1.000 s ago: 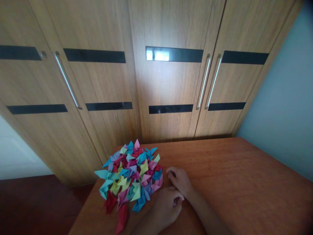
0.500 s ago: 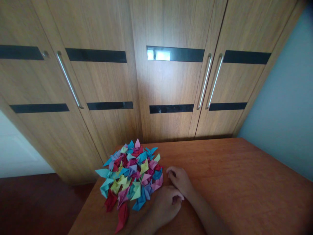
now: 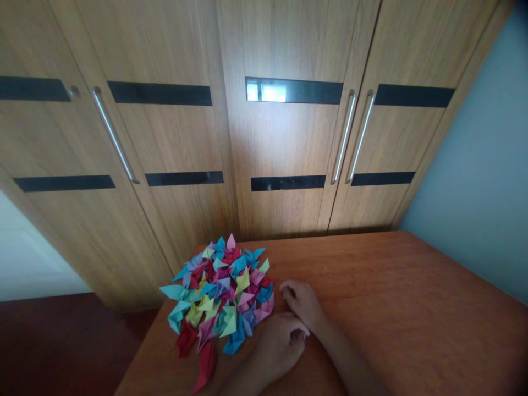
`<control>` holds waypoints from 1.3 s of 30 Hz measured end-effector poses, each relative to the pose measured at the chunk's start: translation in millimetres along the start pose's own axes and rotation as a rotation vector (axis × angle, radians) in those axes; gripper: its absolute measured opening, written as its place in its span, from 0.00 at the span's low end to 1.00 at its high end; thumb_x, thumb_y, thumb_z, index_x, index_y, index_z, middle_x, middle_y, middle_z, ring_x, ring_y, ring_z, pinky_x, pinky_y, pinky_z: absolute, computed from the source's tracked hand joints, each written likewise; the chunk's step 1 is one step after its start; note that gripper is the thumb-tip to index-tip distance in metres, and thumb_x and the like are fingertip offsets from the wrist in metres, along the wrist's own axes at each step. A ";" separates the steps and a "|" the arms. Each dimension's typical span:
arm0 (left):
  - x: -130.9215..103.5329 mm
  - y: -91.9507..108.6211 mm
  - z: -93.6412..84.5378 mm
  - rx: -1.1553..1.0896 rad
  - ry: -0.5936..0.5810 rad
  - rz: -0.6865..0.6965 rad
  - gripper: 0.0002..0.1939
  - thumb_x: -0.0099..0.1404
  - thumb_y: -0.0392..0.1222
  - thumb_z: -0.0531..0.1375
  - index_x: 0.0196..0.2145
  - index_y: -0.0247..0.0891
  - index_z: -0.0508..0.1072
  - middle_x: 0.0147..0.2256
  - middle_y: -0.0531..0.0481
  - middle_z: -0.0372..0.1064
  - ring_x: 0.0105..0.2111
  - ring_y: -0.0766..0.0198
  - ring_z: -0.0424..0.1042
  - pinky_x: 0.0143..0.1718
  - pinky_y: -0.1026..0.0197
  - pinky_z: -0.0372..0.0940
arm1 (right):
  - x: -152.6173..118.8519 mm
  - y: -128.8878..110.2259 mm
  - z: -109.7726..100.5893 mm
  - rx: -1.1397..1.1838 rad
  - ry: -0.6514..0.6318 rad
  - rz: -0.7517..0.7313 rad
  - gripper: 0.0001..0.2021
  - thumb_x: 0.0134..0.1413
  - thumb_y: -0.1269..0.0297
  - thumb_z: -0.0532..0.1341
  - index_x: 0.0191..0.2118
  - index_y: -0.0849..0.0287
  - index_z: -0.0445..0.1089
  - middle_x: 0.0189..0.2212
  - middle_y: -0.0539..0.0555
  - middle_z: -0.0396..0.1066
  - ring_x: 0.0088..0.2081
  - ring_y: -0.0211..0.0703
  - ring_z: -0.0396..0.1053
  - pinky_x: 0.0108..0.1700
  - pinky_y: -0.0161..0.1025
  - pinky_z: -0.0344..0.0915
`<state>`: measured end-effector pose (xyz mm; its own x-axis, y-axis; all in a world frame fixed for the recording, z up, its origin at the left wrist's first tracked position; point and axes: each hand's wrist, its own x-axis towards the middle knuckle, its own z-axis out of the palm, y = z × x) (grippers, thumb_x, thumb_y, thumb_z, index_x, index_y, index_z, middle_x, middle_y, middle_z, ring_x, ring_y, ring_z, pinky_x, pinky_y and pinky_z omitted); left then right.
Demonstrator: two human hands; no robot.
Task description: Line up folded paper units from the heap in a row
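Observation:
A heap of folded paper origami pieces [image 3: 223, 289] in red, pink, blue, teal, yellow and purple lies on the brown wooden table [image 3: 396, 308]. Just right of its lower edge rests my left hand [image 3: 282, 340], its fingers curled in and nothing visible inside them. My right hand [image 3: 304, 303] lies slightly farther back, up against the left one, with its fingers bent loosely inward and holding nothing that I can see. Neither hand grips a paper piece. One red folded piece [image 3: 205, 366] sits at the near end of the heap, left of my left forearm.
Behind the table stands a wooden wardrobe [image 3: 284, 140] with dark strips and long metal handles [image 3: 343, 137]. A pale blue wall [image 3: 478, 181] borders the table's right side. Dark reddish floor [image 3: 53, 341] shows past the left table edge.

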<state>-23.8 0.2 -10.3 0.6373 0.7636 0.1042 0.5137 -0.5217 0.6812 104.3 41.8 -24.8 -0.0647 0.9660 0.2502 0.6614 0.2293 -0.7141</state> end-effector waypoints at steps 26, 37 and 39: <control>-0.7 2.3 -0.9 0.047 -0.001 0.009 0.13 0.58 0.31 0.51 0.33 0.40 0.75 0.31 0.51 0.73 0.30 0.65 0.69 0.31 0.65 0.57 | 0.5 3.9 1.5 0.020 0.021 -0.008 0.15 0.50 0.73 0.50 0.33 0.56 0.74 0.31 0.50 0.75 0.35 0.40 0.70 0.40 0.35 0.61; -0.8 6.4 -6.8 0.028 -0.052 -0.015 0.15 0.59 0.32 0.50 0.34 0.40 0.75 0.34 0.50 0.74 0.35 0.62 0.70 0.36 0.64 0.60 | 0.2 4.4 0.7 0.020 0.133 0.031 0.14 0.52 0.71 0.50 0.35 0.56 0.73 0.33 0.52 0.75 0.37 0.41 0.71 0.41 0.36 0.63; -0.9 5.1 -5.8 0.018 -0.056 -0.022 0.15 0.59 0.32 0.50 0.36 0.40 0.76 0.34 0.50 0.74 0.34 0.62 0.70 0.36 0.64 0.60 | 0.2 5.1 -0.4 0.008 0.153 0.053 0.14 0.53 0.70 0.50 0.35 0.56 0.73 0.33 0.52 0.75 0.36 0.42 0.71 0.40 0.36 0.63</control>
<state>-25.1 -0.9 -2.7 0.6564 0.7529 0.0485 0.5380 -0.5122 0.6695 107.9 43.1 -28.2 0.0851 0.9476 0.3080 0.6545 0.1799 -0.7343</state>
